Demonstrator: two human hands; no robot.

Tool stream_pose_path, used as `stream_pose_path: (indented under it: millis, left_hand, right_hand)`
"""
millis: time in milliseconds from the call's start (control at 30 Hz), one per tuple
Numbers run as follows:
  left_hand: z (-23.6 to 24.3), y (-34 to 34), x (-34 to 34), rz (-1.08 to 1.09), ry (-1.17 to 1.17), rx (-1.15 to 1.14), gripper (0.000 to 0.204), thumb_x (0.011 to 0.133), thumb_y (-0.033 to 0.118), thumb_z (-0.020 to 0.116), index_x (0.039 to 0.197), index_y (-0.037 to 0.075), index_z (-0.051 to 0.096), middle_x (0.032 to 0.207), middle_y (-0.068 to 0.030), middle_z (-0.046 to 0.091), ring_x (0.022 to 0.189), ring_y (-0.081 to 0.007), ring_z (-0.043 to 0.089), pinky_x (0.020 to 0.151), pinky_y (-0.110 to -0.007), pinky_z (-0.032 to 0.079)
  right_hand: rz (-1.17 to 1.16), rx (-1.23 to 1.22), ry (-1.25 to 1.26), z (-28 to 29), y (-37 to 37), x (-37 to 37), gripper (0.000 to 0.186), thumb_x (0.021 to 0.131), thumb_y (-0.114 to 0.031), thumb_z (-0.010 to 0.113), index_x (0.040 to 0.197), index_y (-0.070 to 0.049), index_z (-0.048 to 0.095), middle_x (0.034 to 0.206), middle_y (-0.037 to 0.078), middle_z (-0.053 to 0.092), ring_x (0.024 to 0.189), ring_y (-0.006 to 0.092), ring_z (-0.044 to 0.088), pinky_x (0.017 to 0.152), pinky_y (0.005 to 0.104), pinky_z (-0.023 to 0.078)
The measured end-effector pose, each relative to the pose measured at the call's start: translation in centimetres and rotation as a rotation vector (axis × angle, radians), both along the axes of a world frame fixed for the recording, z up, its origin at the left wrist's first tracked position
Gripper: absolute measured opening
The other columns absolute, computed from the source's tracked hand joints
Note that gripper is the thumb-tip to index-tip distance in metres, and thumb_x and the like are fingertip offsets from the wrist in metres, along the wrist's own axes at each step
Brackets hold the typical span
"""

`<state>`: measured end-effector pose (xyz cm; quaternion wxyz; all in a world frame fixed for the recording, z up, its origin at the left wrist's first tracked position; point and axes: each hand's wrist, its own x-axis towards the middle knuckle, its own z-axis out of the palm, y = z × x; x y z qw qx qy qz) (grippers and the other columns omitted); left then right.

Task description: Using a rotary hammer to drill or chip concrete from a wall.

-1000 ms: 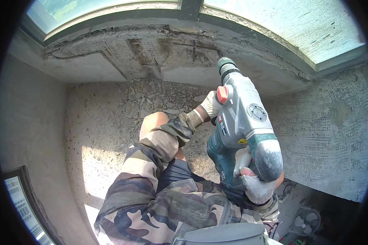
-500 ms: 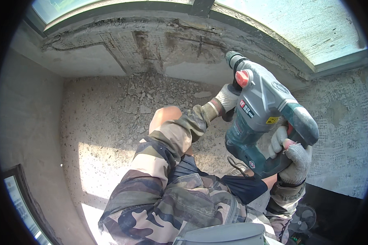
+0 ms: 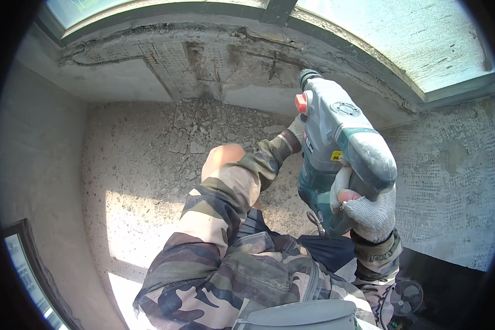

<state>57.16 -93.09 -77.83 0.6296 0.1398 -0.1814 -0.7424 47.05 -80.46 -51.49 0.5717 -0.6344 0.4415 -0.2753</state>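
Observation:
A grey and dark green rotary hammer drill is held up in front of me, its chuck toward the wall under the window. My right hand, in a white knit glove with a thumb tip poking out, is closed around the rear handle. At the front, my left hand, also gloved, grips near the side handle; most of its fingers are hidden behind the drill body. The chuck lies over the broken wall, which has exposed rusty bars; any bit is out of sight.
Rubble lies on the dusty floor along the wall. A window frame runs above it. One bare knee is bent on the left. A fan stands at the lower right, and another window is at lower left.
The drill's rear has swung left and the tool has turned, showing more of its top. My right hand moved left with it. Both hands still hold on.

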Motion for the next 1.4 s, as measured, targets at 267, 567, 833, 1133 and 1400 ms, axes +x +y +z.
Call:
stream_pose_path:
  millis: [267, 567, 833, 1133, 1400]
  left_hand:
    - [-1.8, 2.9, -1.3, -0.009, 0.035, -0.133, 0.050, 0.096, 0.030, 0.061, 0.134, 0.000, 0.048, 0.121, -0.0145, 0.060, 0.108, -0.0221, 0.061, 0.096, -0.040, 0.052]
    - [-0.2, 2.9, 1.5, -0.565, 0.560, -0.771, 0.086, 0.078, 0.034, 0.076, 0.140, -0.010, 0.035, 0.124, -0.0194, 0.056, 0.115, -0.0306, 0.059, 0.101, -0.043, 0.050]
    - [-4.6, 3.2, 3.3, -0.420, 0.581, -0.409, 0.107, 0.062, 0.043, 0.082, 0.135, -0.020, 0.036, 0.107, -0.0202, 0.058, 0.107, -0.0356, 0.061, 0.096, -0.043, 0.053]
    - [-4.5, 2.8, 3.6, -0.294, 0.327, -0.216, 0.079, 0.079, 0.043, 0.074, 0.134, -0.007, 0.046, 0.110, -0.0149, 0.062, 0.108, -0.0280, 0.062, 0.095, -0.041, 0.053]
    - [-3.4, 3.3, 1.9, -0.154, 0.232, -0.020, 0.061, 0.088, 0.038, 0.067, 0.131, -0.001, 0.050, 0.109, -0.0114, 0.063, 0.103, -0.0229, 0.063, 0.091, -0.038, 0.054]
  right_hand:
    - [0.023, 0.097, -0.035, -2.9, 7.0, -3.0, 0.040, 0.074, 0.007, 0.072, 0.111, 0.004, 0.058, 0.084, 0.004, 0.064, 0.076, 0.0103, 0.059, 0.070, 0.0268, 0.049]
    - [0.171, -0.017, 0.059, -6.3, 7.4, -0.1, 0.062, 0.068, -0.018, 0.088, 0.119, 0.001, 0.057, 0.095, 0.012, 0.068, 0.083, 0.0259, 0.068, 0.079, 0.0359, 0.055]
    - [0.378, -0.465, 0.288, -8.6, 5.7, 1.2, 0.062, 0.066, -0.024, 0.087, 0.118, -0.002, 0.061, 0.101, 0.014, 0.069, 0.090, 0.0330, 0.070, 0.082, 0.0403, 0.057]
    - [0.255, -0.356, 0.197, -7.6, 5.6, 0.1, 0.052, 0.066, -0.016, 0.087, 0.110, 0.000, 0.064, 0.101, 0.015, 0.067, 0.084, 0.0307, 0.070, 0.075, 0.0391, 0.056]
    - [0.339, -0.104, 0.073, -5.3, 3.0, -2.8, 0.057, 0.071, 0.006, 0.073, 0.124, 0.007, 0.052, 0.079, 0.006, 0.066, 0.070, 0.0108, 0.060, 0.067, 0.0267, 0.049]
